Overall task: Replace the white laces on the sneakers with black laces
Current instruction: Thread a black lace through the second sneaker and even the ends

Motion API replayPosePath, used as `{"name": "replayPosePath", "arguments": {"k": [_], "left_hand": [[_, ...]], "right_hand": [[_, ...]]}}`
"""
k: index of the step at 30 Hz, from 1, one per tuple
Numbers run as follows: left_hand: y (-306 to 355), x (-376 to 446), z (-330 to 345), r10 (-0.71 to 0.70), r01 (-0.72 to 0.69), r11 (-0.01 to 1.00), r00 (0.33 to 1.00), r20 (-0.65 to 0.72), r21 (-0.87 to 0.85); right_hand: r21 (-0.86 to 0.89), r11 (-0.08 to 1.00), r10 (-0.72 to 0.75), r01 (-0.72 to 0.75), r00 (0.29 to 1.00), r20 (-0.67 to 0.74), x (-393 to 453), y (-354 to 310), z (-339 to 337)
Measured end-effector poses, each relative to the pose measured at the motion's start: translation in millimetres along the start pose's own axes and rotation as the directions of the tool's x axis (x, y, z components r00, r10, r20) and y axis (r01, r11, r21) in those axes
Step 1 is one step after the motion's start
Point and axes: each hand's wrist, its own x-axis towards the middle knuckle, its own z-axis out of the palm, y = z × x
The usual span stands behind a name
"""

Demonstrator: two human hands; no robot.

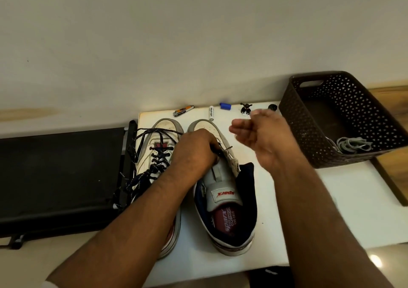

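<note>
Two sneakers side by side on the white board, toes away from the person. Left sneaker already carries the black lace; its slack spills loose off the board's left edge. Right sneaker has no lacing visible along most of the throat, tongue flopped back

Left hand curled down over the right sneaker's front eyelets, pinching what looks like the second black lace — mostly hidden under the fingers. Right hand raised above the board, fingers loosely bent, holding nothing visible, slightly blurred

White laces lie in the dark basket

Risks:
- lace tip slips from the one-handed pinch and backs out of the eyelet
- uneven ends if the first crossing isn't centred
- left forearm lies over the left sneaker; could snag its loose slack and drag it
- nail clipper, small tube near the toes, easy to knock
</note>
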Motion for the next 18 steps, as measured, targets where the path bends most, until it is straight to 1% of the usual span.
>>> {"name": "replayPosePath", "arguments": {"k": [1,2,3,4,5,6,7,11,12,13,14,15,16,17,18], "left_hand": [[-0.2,0.7,-0.4,-0.008,0.008,1.000,1.000,0.005,-0.002],[-0.6,1.2,-0.6,-0.010,0.010,1.000,1.000,0.013,-0.003],[-0.6,1.3,-0.6,-0.008,0.008,1.000,1.000,0.016,-0.003],[-0.3,1.3,-0.2,-0.004,0.004,1.000,1.000,0.014,-0.001],[-0.2,0.9,0.3,0.000,0.000,1.000,1.000,0.007,0.001],[-0.1,0.5,0.7,0.002,-0.002,1.000,1.000,-0.002,0.001],[0.6,0.2,1.2,0.002,-0.002,1.000,1.000,-0.008,0.003],[0.7,0.5,-0.4,-0.008,0.008,1.000,1.000,0.020,0.000],[-0.1,0.7,-1.2,-0.010,0.010,1.000,0.999,0.037,-0.001],[-0.9,0.9,-1.9,-0.014,0.014,1.000,0.999,0.050,0.000],[-2.1,1.8,-2.5,-0.022,0.022,1.000,0.998,0.057,0.003],[-2.8,2.2,-2.6,-0.028,0.028,1.000,0.998,0.060,0.007],[-2.4,2.5,-2.4,-0.030,0.030,0.999,0.998,0.060,0.011],[-1.5,2.5,-2.1,-0.031,0.030,0.999,0.998,0.056,0.016],[-0.6,2.8,-1.8,-0.032,0.031,0.999,0.998,0.048,0.021]], "right_hand": [[-0.103,0.991,-0.085,0.082,0.996,-0.020,1.8,-4.0,-4.5],[-0.307,0.941,-0.154,0.141,0.988,-0.018,3.1,-4.9,-9.7],[-0.520,0.840,-0.170,0.157,0.985,0.023,4.0,-2.9,-14.4],[-0.662,0.737,-0.111,0.138,0.990,0.082,1.6,-0.3,-15.9],[-0.739,0.665,-0.005,0.103,0.991,0.134,0.1,4.6,-15.3],[-0.772,0.630,0.088,0.079,0.981,0.172,-0.1,10.0,-13.7],[-0.764,0.641,0.117,0.068,0.976,0.184,0.1,15.0,-10.8],[-0.710,0.701,0.012,0.068,0.994,0.107,0.5,20.8,-3.7],[-0.637,0.769,-0.022,0.055,0.998,0.060,1.0,18.5,-4.7],[-0.472,0.880,-0.064,0.058,0.998,0.003,2.4,13.6,-7.7],[-0.204,0.975,-0.100,0.088,0.994,-0.051,2.6,4.2,-11.6],[0.113,0.984,-0.126,0.135,0.988,-0.087,2.6,-6.9,-17.0],[0.391,0.905,-0.147,0.167,0.986,-0.081,1.0,-17.6,-22.5],[0.581,0.794,-0.188,0.178,0.981,-0.044,-1.4,-25.2,-26.7],[0.661,0.733,-0.214,0.160,0.977,0.001,-4.8,-29.7,-27.9]]}}
